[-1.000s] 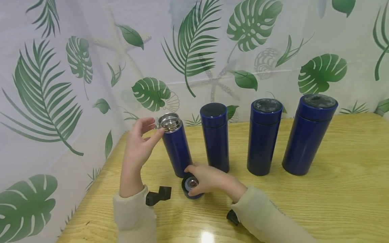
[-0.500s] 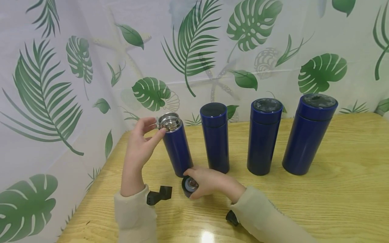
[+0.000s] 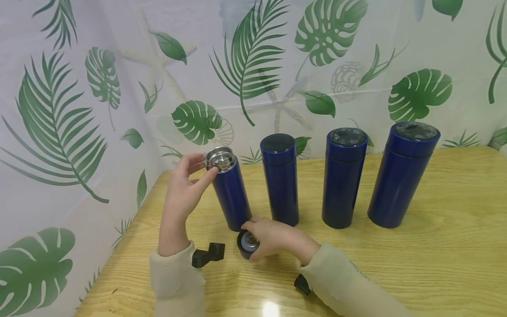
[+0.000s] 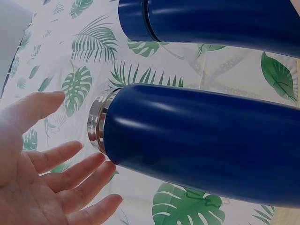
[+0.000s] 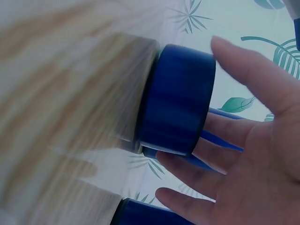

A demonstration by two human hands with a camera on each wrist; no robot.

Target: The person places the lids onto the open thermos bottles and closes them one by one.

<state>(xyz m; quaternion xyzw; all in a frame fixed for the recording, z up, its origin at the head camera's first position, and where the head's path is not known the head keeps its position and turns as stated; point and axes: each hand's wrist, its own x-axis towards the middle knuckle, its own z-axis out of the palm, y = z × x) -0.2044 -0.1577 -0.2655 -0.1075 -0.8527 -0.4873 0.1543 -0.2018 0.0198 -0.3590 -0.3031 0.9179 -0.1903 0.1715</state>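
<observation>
In the head view an uncapped blue vacuum flask [image 3: 233, 196] stands at the left, its bare steel mouth [image 3: 220, 159] upward. My left hand [image 3: 184, 189] is at this mouth, fingers spread; in the left wrist view the fingertips [image 4: 110, 166] lie right by the steel neck and the thumb stands apart from it. In front of the flask's base, the flask lid [image 3: 246, 247] sits upside down on the table, its inner side showing. My right hand [image 3: 273, 237] holds the lid at its sides; the right wrist view has the thumb at the rim and fingers curled behind the lid [image 5: 178, 98].
Three capped blue flasks stand in a row to the right: a near one [image 3: 280, 185], a middle one [image 3: 343, 180] and a far one [image 3: 402, 176]. They rest on a wood-grain table [image 3: 447, 246]. A leaf-patterned sheet [image 3: 261, 53] hangs behind and to the left.
My right hand has shifted slightly toward the front at the lid. The left hand has edged slightly right toward the flask mouth. The flasks have not moved.
</observation>
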